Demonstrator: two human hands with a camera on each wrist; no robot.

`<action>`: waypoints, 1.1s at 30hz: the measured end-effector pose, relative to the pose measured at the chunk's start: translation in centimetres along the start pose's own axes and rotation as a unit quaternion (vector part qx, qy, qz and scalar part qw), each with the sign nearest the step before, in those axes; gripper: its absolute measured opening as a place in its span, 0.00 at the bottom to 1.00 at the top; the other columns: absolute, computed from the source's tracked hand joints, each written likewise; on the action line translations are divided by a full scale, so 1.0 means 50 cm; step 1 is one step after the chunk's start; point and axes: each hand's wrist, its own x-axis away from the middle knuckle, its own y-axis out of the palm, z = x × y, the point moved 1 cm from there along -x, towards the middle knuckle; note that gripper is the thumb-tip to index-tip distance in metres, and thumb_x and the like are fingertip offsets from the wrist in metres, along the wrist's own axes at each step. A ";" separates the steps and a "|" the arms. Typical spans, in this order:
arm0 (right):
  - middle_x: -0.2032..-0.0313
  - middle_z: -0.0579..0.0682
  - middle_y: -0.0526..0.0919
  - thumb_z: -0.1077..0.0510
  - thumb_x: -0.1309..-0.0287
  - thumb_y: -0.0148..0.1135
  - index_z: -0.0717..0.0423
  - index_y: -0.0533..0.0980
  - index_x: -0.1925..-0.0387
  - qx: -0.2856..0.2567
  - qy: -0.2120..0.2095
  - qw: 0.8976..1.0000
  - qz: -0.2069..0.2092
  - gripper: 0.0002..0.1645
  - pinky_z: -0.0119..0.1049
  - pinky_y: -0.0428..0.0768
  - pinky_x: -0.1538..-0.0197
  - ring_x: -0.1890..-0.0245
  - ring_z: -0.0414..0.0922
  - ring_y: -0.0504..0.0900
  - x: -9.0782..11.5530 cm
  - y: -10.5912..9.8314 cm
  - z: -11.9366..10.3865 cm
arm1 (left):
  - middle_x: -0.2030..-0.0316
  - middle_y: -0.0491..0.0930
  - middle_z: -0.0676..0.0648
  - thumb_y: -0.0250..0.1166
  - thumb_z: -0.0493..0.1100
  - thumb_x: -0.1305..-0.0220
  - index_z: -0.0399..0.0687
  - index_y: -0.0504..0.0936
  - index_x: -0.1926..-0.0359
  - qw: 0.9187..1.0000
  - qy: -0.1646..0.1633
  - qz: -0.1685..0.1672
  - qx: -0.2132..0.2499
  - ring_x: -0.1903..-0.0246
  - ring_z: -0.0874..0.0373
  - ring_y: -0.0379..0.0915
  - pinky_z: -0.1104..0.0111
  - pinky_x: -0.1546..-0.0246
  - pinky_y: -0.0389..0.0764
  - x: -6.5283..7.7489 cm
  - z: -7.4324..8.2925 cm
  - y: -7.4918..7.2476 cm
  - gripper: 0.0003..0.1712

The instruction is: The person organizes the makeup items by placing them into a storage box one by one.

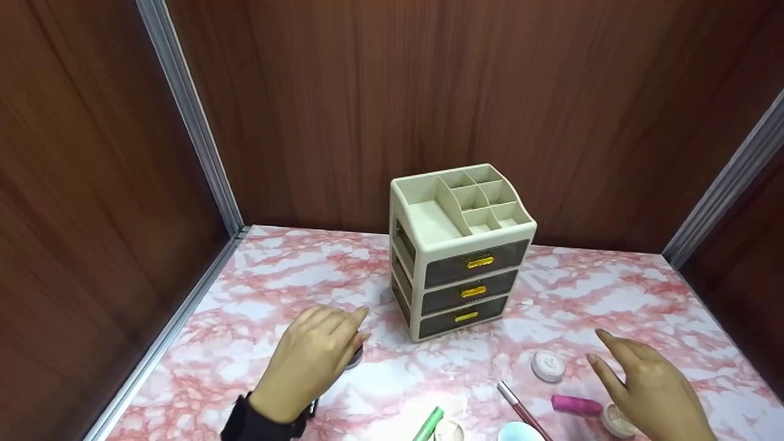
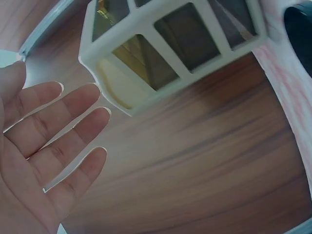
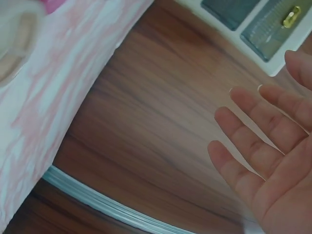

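Fingers of the left hand (image 1: 312, 349) and right hand (image 1: 655, 380) are loosely extended, gripping nothing. Partly hidden under the left hand sits a dark round container (image 1: 354, 359); near the right hand lie a magenta cylinder (image 1: 576, 405) and a pale round jar (image 1: 616, 421). A cream plastic three-drawer organizer (image 1: 456, 254) stands upright, farther off between the hands. A low right-hand sweep could roll the cylinder; lowering the left carelessly could knock the half-hidden container.
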 end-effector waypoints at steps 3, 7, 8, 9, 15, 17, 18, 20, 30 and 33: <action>0.59 0.59 0.79 0.51 0.51 0.64 0.55 0.71 0.46 -0.003 0.003 1.000 0.004 0.29 0.55 0.71 0.59 0.59 0.57 0.76 -0.014 0.000 -0.011 | 0.67 0.80 0.52 0.57 0.48 0.39 0.46 0.77 0.51 1.000 0.008 0.011 0.006 0.65 0.59 0.74 0.63 0.56 0.71 -0.022 0.005 0.008 0.18; 0.57 0.60 0.78 0.52 0.49 0.63 0.54 0.71 0.45 -0.012 0.001 1.000 0.016 0.28 0.55 0.71 0.58 0.57 0.57 0.75 -0.044 0.002 -0.023 | 0.68 0.80 0.53 0.55 0.49 0.38 0.48 0.77 0.51 1.000 0.004 0.013 0.014 0.66 0.60 0.74 0.64 0.56 0.71 -0.052 0.008 0.018 0.18; 0.57 0.60 0.78 0.52 0.49 0.62 0.54 0.71 0.45 -0.014 -0.001 1.000 0.020 0.28 0.55 0.71 0.58 0.57 0.58 0.75 -0.052 0.002 -0.026 | 0.68 0.80 0.54 0.55 0.49 0.38 0.48 0.77 0.50 1.000 0.001 0.012 0.016 0.66 0.60 0.74 0.64 0.56 0.71 -0.059 0.008 0.021 0.18; 0.58 0.60 0.78 0.52 0.49 0.63 0.54 0.71 0.45 -0.015 0.001 1.000 0.025 0.28 0.55 0.71 0.58 0.57 0.57 0.75 -0.059 0.002 -0.027 | 0.67 0.80 0.53 0.54 0.50 0.37 0.48 0.77 0.51 1.000 -0.001 0.011 0.019 0.65 0.60 0.75 0.64 0.56 0.71 -0.066 0.007 0.024 0.18; 0.57 0.59 0.78 0.52 0.49 0.62 0.55 0.73 0.48 -0.031 0.016 0.998 0.056 0.25 0.54 0.70 0.56 0.57 0.57 0.75 -0.093 0.008 -0.036 | 0.65 0.80 0.53 0.52 0.52 0.36 0.49 0.77 0.50 0.999 -0.019 0.011 0.024 0.65 0.60 0.75 0.65 0.59 0.72 -0.092 0.004 0.041 0.19; 0.57 0.59 0.78 0.52 0.49 0.62 0.56 0.73 0.49 -0.043 0.017 0.997 0.063 0.25 0.53 0.69 0.55 0.56 0.56 0.75 -0.106 0.016 -0.036 | 0.65 0.81 0.53 0.52 0.52 0.36 0.49 0.77 0.50 0.999 -0.024 0.020 0.028 0.66 0.61 0.75 0.66 0.62 0.73 -0.098 0.003 0.048 0.19; 0.56 0.58 0.78 0.52 0.48 0.62 0.56 0.73 0.49 -0.051 0.014 0.996 0.067 0.25 0.52 0.69 0.54 0.56 0.56 0.75 -0.114 0.022 -0.036 | 0.65 0.81 0.53 0.53 0.52 0.37 0.49 0.77 0.51 0.999 -0.026 0.025 0.031 0.67 0.60 0.75 0.66 0.63 0.73 -0.102 0.002 0.053 0.19; 0.56 0.56 0.79 0.52 0.48 0.62 0.55 0.73 0.48 -0.071 0.020 0.995 0.071 0.25 0.51 0.69 0.53 0.55 0.56 0.75 -0.131 0.039 -0.032 | 0.65 0.81 0.53 0.53 0.53 0.37 0.49 0.78 0.51 0.998 -0.031 0.035 0.033 0.68 0.60 0.75 0.66 0.65 0.74 -0.113 -0.001 0.065 0.19; 0.52 0.51 0.77 0.45 0.44 0.56 0.51 0.69 0.44 -0.173 0.118 0.975 0.067 0.28 0.48 0.73 0.55 0.55 0.51 0.76 -0.187 0.161 0.015 | 0.73 0.81 0.52 0.55 0.54 0.38 0.48 0.79 0.55 0.996 -0.084 0.035 0.023 0.77 0.57 0.75 0.65 0.77 0.74 -0.147 -0.019 0.167 0.18; 0.48 0.53 0.74 0.44 0.42 0.54 0.52 0.65 0.41 -0.220 0.144 0.964 0.042 0.31 0.48 0.74 0.56 0.53 0.52 0.75 -0.194 0.188 0.013 | 0.76 0.79 0.52 0.54 0.55 0.38 0.48 0.80 0.55 0.994 -0.099 0.046 0.015 0.81 0.57 0.73 0.66 0.82 0.72 -0.151 -0.025 0.183 0.19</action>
